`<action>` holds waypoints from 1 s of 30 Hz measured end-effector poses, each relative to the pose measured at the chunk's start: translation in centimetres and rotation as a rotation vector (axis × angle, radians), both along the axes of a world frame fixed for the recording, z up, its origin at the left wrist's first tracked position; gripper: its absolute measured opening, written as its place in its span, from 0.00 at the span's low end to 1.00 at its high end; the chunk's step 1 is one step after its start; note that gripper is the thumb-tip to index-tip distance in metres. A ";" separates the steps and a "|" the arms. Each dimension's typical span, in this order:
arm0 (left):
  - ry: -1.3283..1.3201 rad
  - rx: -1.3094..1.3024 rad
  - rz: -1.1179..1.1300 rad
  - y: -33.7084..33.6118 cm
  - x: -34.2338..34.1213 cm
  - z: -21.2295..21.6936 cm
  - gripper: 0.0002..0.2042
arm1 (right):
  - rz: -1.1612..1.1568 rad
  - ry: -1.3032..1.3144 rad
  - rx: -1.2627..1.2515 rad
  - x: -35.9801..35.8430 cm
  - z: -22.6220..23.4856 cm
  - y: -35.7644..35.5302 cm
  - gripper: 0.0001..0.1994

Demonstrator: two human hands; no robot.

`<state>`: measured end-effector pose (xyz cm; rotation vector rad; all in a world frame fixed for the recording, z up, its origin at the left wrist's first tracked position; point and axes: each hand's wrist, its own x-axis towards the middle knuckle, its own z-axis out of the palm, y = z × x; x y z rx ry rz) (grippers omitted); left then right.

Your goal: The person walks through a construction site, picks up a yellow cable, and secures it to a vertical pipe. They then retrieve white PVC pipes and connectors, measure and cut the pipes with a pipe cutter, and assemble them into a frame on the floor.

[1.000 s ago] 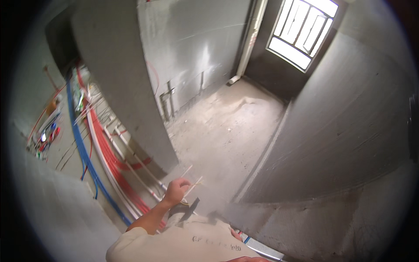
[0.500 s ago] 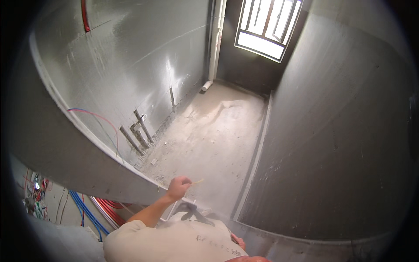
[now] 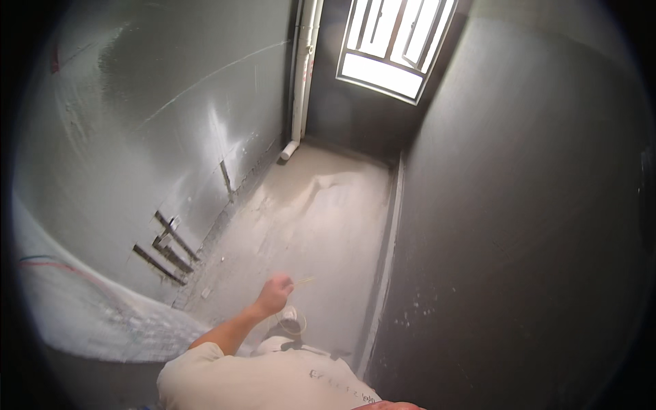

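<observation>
My left hand (image 3: 276, 292) is closed, its fingers pinching a thin yellow wire (image 3: 305, 280). A short end of the wire sticks out to the right of my fingers, and a loose loop hangs below the hand. Under the loop, a pale shoe (image 3: 290, 313) shows in front of my light shirt (image 3: 266, 376). The hand is held out over the bare concrete floor (image 3: 321, 232). My right hand is not in view.
Grey walls flank the narrow room. Slots (image 3: 171, 253) are cut low in the left wall. White pipes (image 3: 304, 75) run down the far left corner beside a bright window (image 3: 396, 48). A red and a blue wire (image 3: 61, 265) stick out at the left wall end.
My view has swung left and further into the room. The doorway side with the blue and red hoses has gone out of view. My left hand still holds the yellow wire; my right has left view.
</observation>
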<state>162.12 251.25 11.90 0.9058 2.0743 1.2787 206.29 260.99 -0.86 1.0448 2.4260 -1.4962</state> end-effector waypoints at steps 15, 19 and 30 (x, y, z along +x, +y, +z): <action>-0.325 0.077 0.062 27.1 -28.5 -12.4 0.07 | -0.045 0.007 -0.079 -32.0 -17.2 36.2 0.36; -0.192 0.024 0.135 36.0 -38.5 -15.6 0.07 | -0.014 0.100 -0.154 -41.2 -22.1 46.9 0.37; 0.106 -0.035 0.330 57.2 -57.3 -11.1 0.07 | 0.445 -0.289 -0.047 -61.7 -24.0 71.6 0.33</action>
